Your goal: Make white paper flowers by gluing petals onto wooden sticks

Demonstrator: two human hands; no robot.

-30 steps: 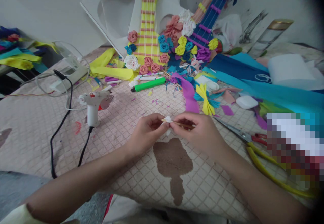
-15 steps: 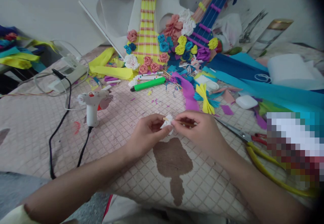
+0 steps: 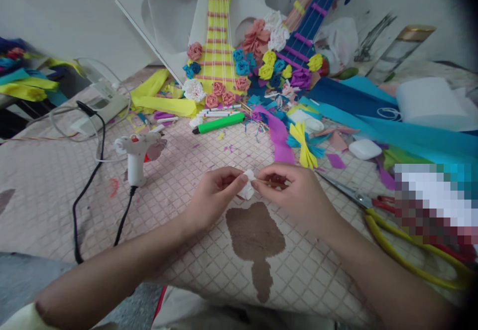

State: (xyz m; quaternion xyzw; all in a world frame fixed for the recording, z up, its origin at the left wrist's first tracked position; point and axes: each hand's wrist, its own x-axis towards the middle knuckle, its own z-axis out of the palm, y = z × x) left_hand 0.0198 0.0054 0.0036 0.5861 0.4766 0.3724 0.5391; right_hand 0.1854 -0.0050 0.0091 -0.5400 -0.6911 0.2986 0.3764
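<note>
Between my hands, over the near middle of the table, is a small crumpled piece of white paper (image 3: 248, 188). My left hand (image 3: 218, 190) pinches its left side between thumb and fingers. My right hand (image 3: 293, 185) is closed around a thin wooden stick (image 3: 274, 183), whose tip end meets the white paper; the fingers hide part of it. Just below lies a dark brown patch (image 3: 256, 233) where the table covering is worn away.
A white glue gun (image 3: 136, 158) with a black cord stands left. Scissors (image 3: 360, 198) with yellow and red handles lie right. Behind are a green marker (image 3: 220, 123), paper scraps, a purple paper strip (image 3: 278, 136), a yellow paper guitar (image 3: 218, 36) and a blue one (image 3: 309, 31).
The white paper has turned in my fingers, and my left thumb has shifted up onto it. The stick tip that showed at its left is now out of sight.
</note>
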